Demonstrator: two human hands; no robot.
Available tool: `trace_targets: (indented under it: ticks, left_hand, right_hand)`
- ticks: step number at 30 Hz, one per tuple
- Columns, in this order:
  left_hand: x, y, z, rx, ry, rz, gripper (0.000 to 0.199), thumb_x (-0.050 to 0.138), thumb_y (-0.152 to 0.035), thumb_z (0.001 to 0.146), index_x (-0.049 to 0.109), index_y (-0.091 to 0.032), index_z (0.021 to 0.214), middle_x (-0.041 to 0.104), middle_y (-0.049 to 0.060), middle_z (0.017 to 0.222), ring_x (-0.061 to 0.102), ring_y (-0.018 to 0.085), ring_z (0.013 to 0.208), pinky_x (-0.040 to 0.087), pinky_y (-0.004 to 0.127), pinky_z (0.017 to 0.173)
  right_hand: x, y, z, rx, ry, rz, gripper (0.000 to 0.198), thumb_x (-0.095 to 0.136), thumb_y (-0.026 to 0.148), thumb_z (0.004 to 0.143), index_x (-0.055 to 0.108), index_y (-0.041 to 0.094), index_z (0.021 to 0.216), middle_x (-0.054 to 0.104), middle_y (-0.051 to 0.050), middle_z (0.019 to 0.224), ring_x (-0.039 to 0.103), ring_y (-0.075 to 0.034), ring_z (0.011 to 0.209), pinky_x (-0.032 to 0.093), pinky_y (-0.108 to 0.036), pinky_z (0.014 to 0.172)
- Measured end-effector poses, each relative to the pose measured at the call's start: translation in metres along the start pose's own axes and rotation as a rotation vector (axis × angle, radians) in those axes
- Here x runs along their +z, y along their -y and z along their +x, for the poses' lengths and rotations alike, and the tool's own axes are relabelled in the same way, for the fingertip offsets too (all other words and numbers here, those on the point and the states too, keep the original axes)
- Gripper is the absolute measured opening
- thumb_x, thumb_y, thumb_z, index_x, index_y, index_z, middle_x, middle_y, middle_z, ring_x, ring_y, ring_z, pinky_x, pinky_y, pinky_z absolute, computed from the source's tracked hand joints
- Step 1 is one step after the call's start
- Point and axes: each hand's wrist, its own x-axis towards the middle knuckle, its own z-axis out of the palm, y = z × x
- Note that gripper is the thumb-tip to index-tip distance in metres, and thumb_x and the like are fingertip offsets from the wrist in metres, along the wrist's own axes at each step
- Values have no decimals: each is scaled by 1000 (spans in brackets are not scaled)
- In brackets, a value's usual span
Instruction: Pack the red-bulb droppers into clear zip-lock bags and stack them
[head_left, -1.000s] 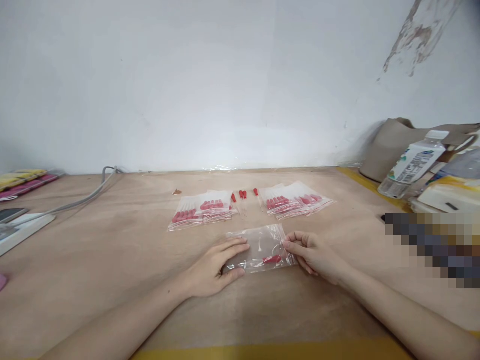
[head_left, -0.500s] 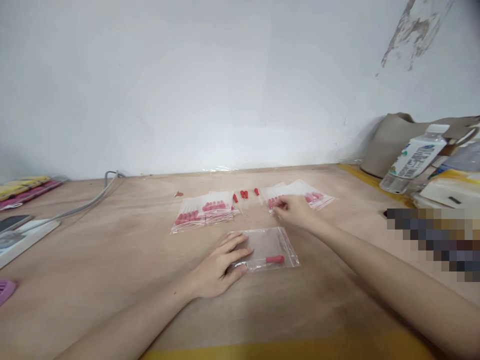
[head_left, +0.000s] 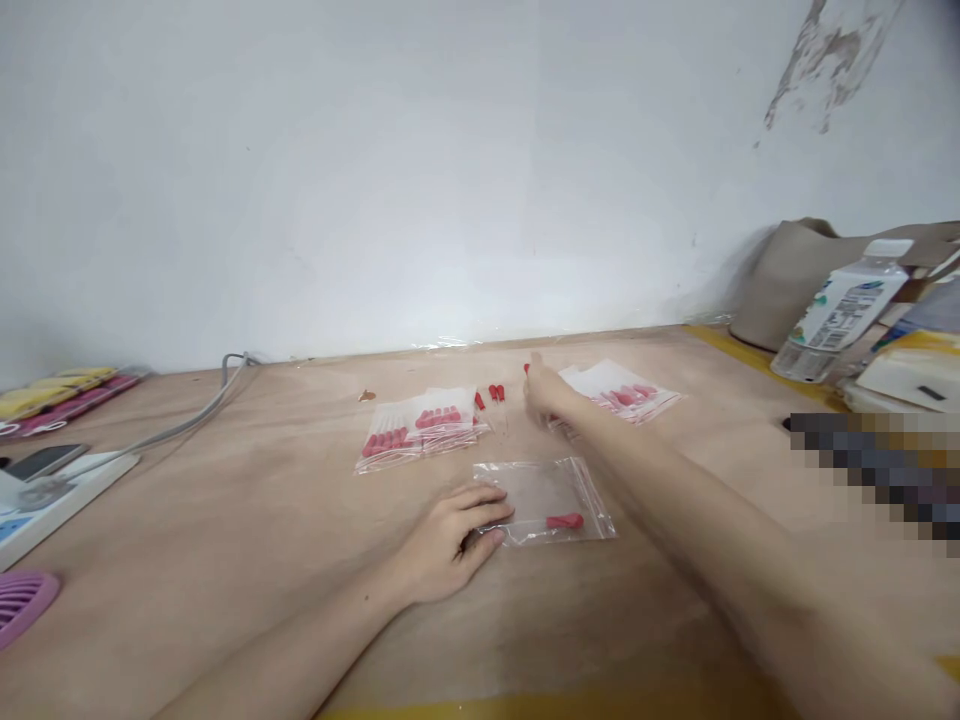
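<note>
My left hand lies open and flat on the table, its fingertips on the left edge of a clear zip bag. Inside that bag is a dropper with a red rubber bulb. Farther back, my right hand is at a loose dropper, whose red bulb shows beside the fingers. The fingers are blurred, so their grip is unclear. Several more loose droppers lie just left of it. Filled bags of droppers are stacked on the left, and others lie beneath and beyond my right wrist.
A white power strip with a grey cable, a phone and a pink slotted object are at the left. Yellow and pink packs lie behind them. A bottle and a grey bag stand at the right by the wall.
My right hand has moved left from the right-hand filled bags to the loose dropper. My left hand stays on the clear bag. The view has shifted slightly.
</note>
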Motion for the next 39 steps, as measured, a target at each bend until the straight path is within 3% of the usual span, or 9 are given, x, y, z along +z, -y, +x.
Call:
trace_targets:
  ticks: [2,6,12,16,21,24,28,34,39]
  left_hand:
    - [0,0,1,-8,6,7,31,45,-23,90,57,-23,118,55,6,123,48,22,116,40,41,98]
    - [-3,-2,3,-34,27,14,31,42,-26,92,57,-24,119,54,5,125,47,21,117,39,41,99]
    - [-4,0,3,-51,48,8,31,41,-25,92,55,-29,120,52,2,127,46,21,118,39,43,98]
    - [-2,1,3,-46,33,13,32,45,-24,90,55,-28,120,52,3,127,46,22,118,40,43,98]
    - [-4,-2,3,-95,46,12,34,47,-27,88,53,-28,122,50,3,129,47,22,117,40,42,98]
    - [-5,-3,3,-118,49,28,39,49,-27,88,48,-29,126,48,3,131,45,23,119,39,43,98]
    - [-4,-2,2,-123,56,31,41,49,-27,88,45,-29,128,46,3,133,43,22,121,37,43,100]
    - [-3,-1,2,-113,59,41,40,48,-27,88,46,-28,128,46,4,133,44,23,120,37,43,99]
    - [-3,-1,3,-101,53,47,39,47,-29,89,46,-28,128,48,3,132,44,22,120,37,42,100]
  right_hand:
    - [-20,-10,-22,20,-82,35,59,44,17,80,20,7,133,62,-12,82,60,-23,81,46,-33,73]
    - [-46,-42,-86,83,-188,474,57,44,27,80,22,16,132,51,2,63,52,-14,48,47,-28,50]
    - [-33,-75,-135,206,-315,850,57,59,36,70,29,27,117,48,4,65,56,-16,56,53,-33,54]
    - [-21,-72,-137,271,-267,938,49,62,34,69,32,29,108,51,2,70,60,-18,63,55,-36,62]
    - [-19,-68,-144,308,-86,1100,32,59,36,74,37,25,94,57,0,77,63,-14,69,54,-34,71]
    - [-29,-75,-147,279,94,1018,29,62,37,72,44,22,89,59,-1,78,61,-13,68,52,-30,68]
    - [-43,-84,-147,101,288,625,25,63,39,71,57,18,84,52,2,62,47,-9,54,40,-23,50]
    - [-39,-77,-144,-195,203,291,22,60,38,75,69,20,82,53,-2,71,43,-11,59,34,-24,54]
    - [-31,-69,-142,-213,170,329,27,59,44,75,70,19,81,53,-2,69,44,-12,60,34,-24,55]
